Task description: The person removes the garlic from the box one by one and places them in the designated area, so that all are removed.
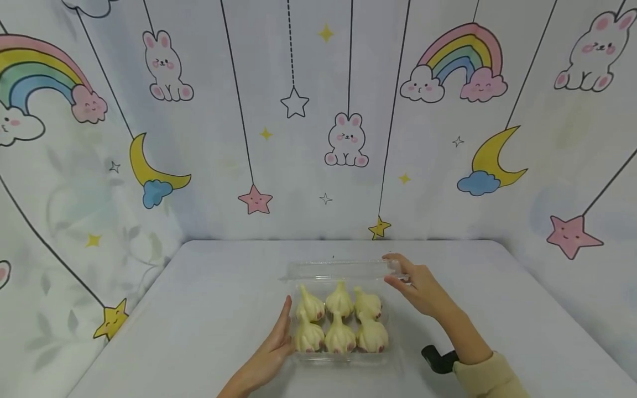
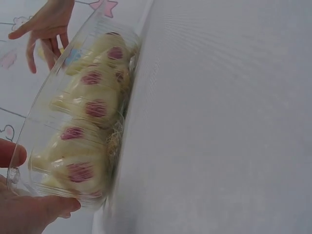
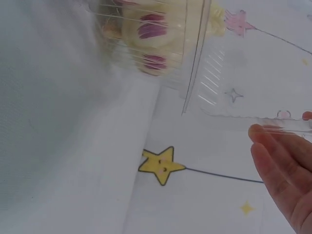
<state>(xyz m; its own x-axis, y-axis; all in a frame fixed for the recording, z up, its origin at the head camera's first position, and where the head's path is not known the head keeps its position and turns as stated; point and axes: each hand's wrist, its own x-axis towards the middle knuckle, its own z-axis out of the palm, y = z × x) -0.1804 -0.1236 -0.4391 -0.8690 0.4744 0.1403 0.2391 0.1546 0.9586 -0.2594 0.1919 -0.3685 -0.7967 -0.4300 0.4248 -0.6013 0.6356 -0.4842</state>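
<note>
A clear plastic clamshell box (image 1: pixel 343 358) sits on the white table with its lid (image 1: pixel 338 270) raised at the far side. Inside stand several pale garlic bulbs (image 1: pixel 340 334) in two rows, necks pointing up and away. Pink-purple patches mark their bases in the left wrist view. My left hand (image 1: pixel 271 348) holds the box's left side, with thumb and a finger at its rim (image 2: pixel 15 163). At the far right, my right hand (image 1: pixel 418 284) pinches the lid's edge between thumb and fingers, its fingertips (image 3: pixel 261 131) showing in the right wrist view.
A black curved object (image 1: pixel 440 359) shows beside the right sleeve (image 1: pixel 490 378). The white tabletop (image 1: pixel 209 309) extends around the box. Behind it hangs a white backdrop (image 1: pixel 308 166) printed with rabbits, stars, moons and rainbows.
</note>
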